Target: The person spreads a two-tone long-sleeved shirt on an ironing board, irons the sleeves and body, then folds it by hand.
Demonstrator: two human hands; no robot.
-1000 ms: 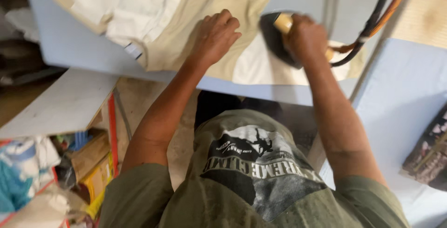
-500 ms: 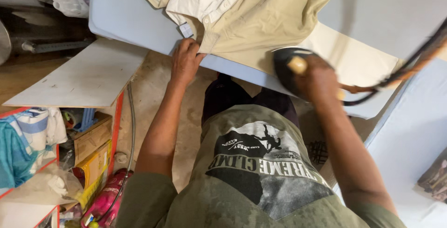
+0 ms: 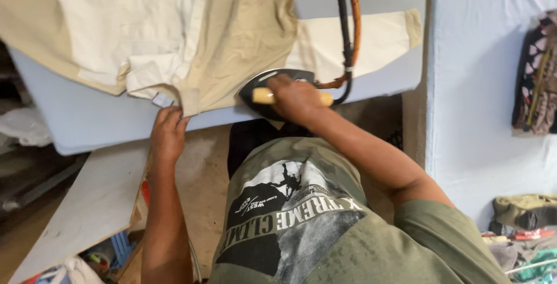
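Seen from the head camera, a person in an olive printed T-shirt [image 3: 301,220] leans over a pale blue ironing table [image 3: 87,118] that runs from 9 o'clock to 2 o'clock across the frame. The right hand [image 3: 296,97] is closed around the yellowish wooden handle [image 3: 262,95] of a black iron [image 3: 272,82], which sits at the middle of the frame on the near edge of the table, its nose toward 9 o'clock. A black and orange cable [image 3: 347,23] rises from the iron's rear toward 12 o'clock. The left hand [image 3: 168,133], at 8 o'clock from the iron, pinches the near hem of a beige garment [image 3: 243,34] where it hangs over the table edge, fingers curled on the cloth. The garment lies spread over the table from 10 o'clock to 1 o'clock, with cream lining [image 3: 127,23] turned outward at 11 o'clock. A second blue padded surface [image 3: 476,116] stands at 3 o'clock, a dark patterned cloth [image 3: 536,81] hanging against it. Folded clothes [image 3: 522,226] pile at 4 o'clock. A pale board [image 3: 87,203] slants at 8 o'clock.
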